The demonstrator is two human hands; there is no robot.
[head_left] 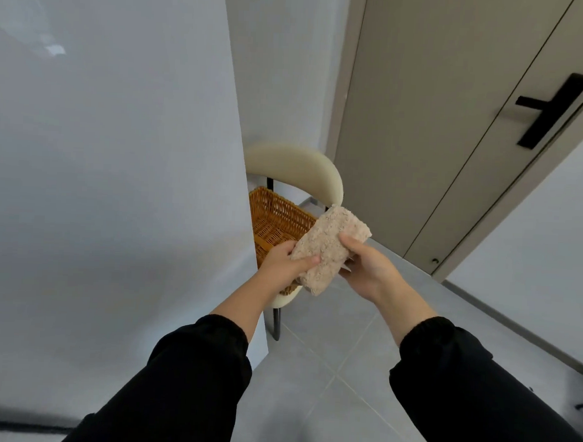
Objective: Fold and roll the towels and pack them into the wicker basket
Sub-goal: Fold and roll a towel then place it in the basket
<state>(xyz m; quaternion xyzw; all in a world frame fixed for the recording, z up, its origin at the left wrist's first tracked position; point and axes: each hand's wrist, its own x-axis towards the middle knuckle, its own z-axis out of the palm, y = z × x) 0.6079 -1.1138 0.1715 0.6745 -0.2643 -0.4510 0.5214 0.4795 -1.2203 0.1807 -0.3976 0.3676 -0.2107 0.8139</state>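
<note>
Wicker basket [277,217] on the seat of a chair [296,161], partly behind the wall corner [119,146] at left. Door [438,127] to the right of the chair, its handle [552,110] at upper right. Rolled towel [329,247] above the basket's near right edge, held between left hand [281,264] on its left and right hand [368,267] on its right.

Loose black long sleeves [190,366] end in apparently elasticated cuffs [223,324].

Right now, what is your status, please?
Left hand and right hand grip rolled towel. Basket on chair just ahead. Wall corner hides its left side.
</note>
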